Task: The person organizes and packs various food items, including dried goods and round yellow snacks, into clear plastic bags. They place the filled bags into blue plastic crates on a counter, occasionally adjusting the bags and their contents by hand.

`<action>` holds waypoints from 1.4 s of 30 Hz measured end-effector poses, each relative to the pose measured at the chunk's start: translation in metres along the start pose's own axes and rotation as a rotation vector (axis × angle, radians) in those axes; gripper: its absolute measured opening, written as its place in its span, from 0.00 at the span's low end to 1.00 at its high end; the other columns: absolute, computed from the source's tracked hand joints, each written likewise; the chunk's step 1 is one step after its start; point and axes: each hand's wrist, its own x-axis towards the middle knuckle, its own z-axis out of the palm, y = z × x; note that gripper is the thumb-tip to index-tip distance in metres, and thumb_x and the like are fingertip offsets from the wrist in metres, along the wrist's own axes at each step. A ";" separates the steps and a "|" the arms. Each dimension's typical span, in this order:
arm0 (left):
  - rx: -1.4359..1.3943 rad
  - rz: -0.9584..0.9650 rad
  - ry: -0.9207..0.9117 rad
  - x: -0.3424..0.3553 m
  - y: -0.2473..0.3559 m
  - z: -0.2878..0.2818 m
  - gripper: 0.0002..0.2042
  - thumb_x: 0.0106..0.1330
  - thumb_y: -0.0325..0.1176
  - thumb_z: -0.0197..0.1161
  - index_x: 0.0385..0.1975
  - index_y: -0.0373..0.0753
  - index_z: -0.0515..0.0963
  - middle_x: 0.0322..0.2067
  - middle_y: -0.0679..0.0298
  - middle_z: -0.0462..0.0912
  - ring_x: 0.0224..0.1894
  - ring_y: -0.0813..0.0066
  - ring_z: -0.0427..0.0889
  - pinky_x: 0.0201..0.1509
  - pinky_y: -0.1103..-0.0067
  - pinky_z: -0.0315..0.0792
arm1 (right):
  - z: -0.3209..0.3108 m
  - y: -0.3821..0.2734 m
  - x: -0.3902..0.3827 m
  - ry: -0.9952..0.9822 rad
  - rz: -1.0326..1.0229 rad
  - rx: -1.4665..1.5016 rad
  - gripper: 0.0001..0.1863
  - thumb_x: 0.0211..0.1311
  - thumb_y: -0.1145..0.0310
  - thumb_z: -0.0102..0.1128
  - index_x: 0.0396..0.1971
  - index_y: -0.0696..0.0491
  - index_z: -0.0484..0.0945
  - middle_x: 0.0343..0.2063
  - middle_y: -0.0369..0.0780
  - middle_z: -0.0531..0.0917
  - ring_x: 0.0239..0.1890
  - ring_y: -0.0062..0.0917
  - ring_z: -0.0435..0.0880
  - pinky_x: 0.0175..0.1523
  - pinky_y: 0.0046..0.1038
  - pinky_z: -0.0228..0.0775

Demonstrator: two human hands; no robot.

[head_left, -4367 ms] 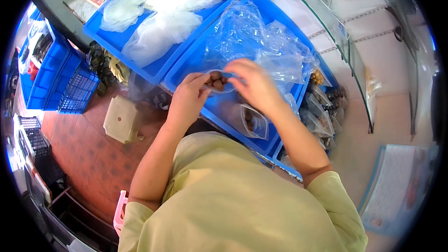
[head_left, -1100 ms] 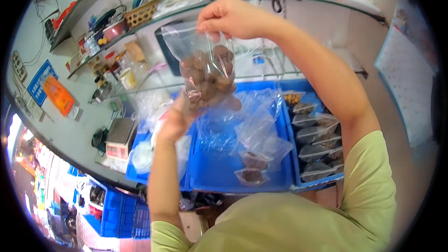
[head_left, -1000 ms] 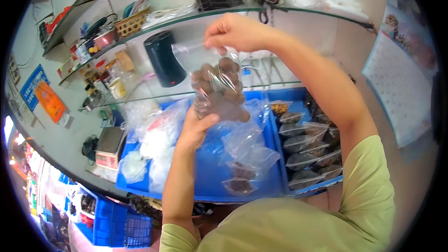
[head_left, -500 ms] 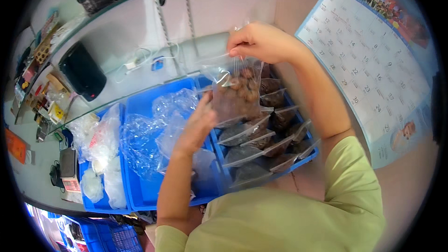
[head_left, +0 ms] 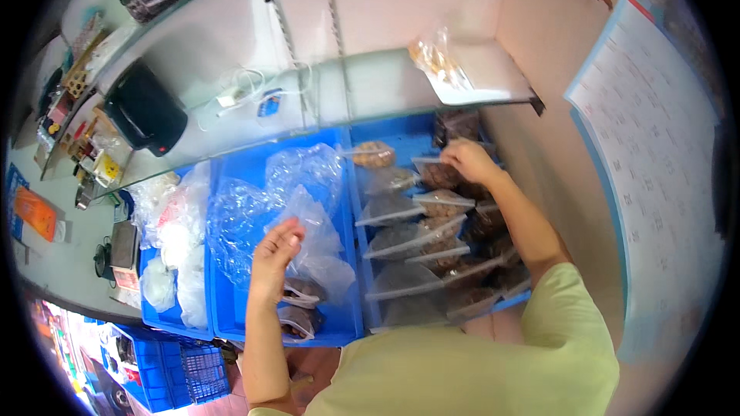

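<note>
My right hand [head_left: 468,160] reaches into the right blue tray [head_left: 359,250], its fingers pinched at the top edge of a clear zip bag with dark brown contents [head_left: 440,176]. Rows of similar zip bags [head_left: 445,204] stand tilted around it. At the tray's far left lies a zip bag of round tan pieces [head_left: 375,155]. My left hand [head_left: 276,256] hovers over the middle blue tray [head_left: 233,322], fingers loosely bent and holding nothing. Beneath and beside it are crumpled clear plastic bags [head_left: 304,235] and two small filled bags [head_left: 299,320].
A glass shelf [head_left: 366,100] crosses above the trays' far edge, bearing a black box-like device [head_left: 145,108], a white cable and a clear packet [head_left: 441,62]. A wall calendar [head_left: 655,162] hangs at right. White bags [head_left: 181,239] fill the left tray. A blue crate [head_left: 154,374] stands lower left.
The raised bag of round brown pieces has left my right hand, which has come down to the bags in the right tray. My left hand has moved left, away from the bag. The view has shifted.
</note>
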 end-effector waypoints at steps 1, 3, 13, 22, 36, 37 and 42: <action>0.050 0.029 0.018 0.002 -0.014 -0.006 0.15 0.68 0.37 0.63 0.49 0.36 0.79 0.42 0.62 0.84 0.45 0.76 0.80 0.54 0.78 0.71 | 0.012 0.001 -0.008 -0.111 0.061 0.005 0.06 0.60 0.71 0.57 0.31 0.51 0.83 0.33 0.44 0.82 0.41 0.41 0.79 0.47 0.40 0.71; 0.118 0.146 0.017 0.025 0.005 0.000 0.09 0.68 0.33 0.63 0.42 0.36 0.82 0.36 0.65 0.85 0.39 0.78 0.81 0.50 0.79 0.73 | 0.026 0.019 -0.020 -0.179 0.017 -0.090 0.09 0.58 0.74 0.55 0.32 0.49 0.85 0.38 0.43 0.84 0.44 0.41 0.80 0.49 0.41 0.73; 0.899 1.518 0.153 0.062 0.292 0.125 0.05 0.59 0.26 0.66 0.34 0.40 0.84 0.34 0.57 0.80 0.41 0.58 0.79 0.45 0.72 0.72 | 0.022 0.002 -0.048 -0.003 0.067 -0.052 0.12 0.57 0.65 0.65 0.42 0.49 0.84 0.39 0.41 0.83 0.46 0.40 0.80 0.57 0.42 0.68; 1.508 1.364 0.639 0.209 0.370 0.224 0.15 0.61 0.27 0.51 0.46 0.28 0.77 0.48 0.43 0.77 0.53 0.49 0.75 0.61 0.61 0.66 | -0.036 -0.113 -0.086 0.323 0.108 0.292 0.09 0.59 0.76 0.60 0.40 0.59 0.81 0.40 0.46 0.83 0.46 0.39 0.81 0.63 0.38 0.66; 0.955 1.706 0.802 0.218 0.349 0.222 0.10 0.60 0.33 0.59 0.35 0.40 0.86 0.50 0.54 0.76 0.59 0.51 0.68 0.69 0.53 0.53 | -0.070 -0.178 -0.057 0.376 -0.297 0.277 0.09 0.67 0.72 0.59 0.40 0.62 0.82 0.42 0.48 0.83 0.40 0.40 0.81 0.50 0.35 0.75; 0.742 1.669 0.719 0.217 0.347 0.221 0.08 0.58 0.30 0.59 0.33 0.39 0.84 0.49 0.54 0.76 0.58 0.52 0.69 0.68 0.56 0.55 | -0.071 -0.182 -0.052 0.373 -0.350 0.279 0.09 0.67 0.72 0.59 0.40 0.63 0.81 0.43 0.48 0.83 0.40 0.40 0.81 0.50 0.35 0.75; -0.393 1.465 0.253 0.143 0.327 0.256 0.09 0.58 0.20 0.57 0.38 0.37 0.77 0.44 0.61 0.76 0.50 0.68 0.74 0.55 0.76 0.67 | -0.071 -0.191 -0.050 0.500 0.022 0.671 0.10 0.68 0.72 0.58 0.42 0.61 0.82 0.48 0.46 0.82 0.41 0.41 0.82 0.59 0.37 0.70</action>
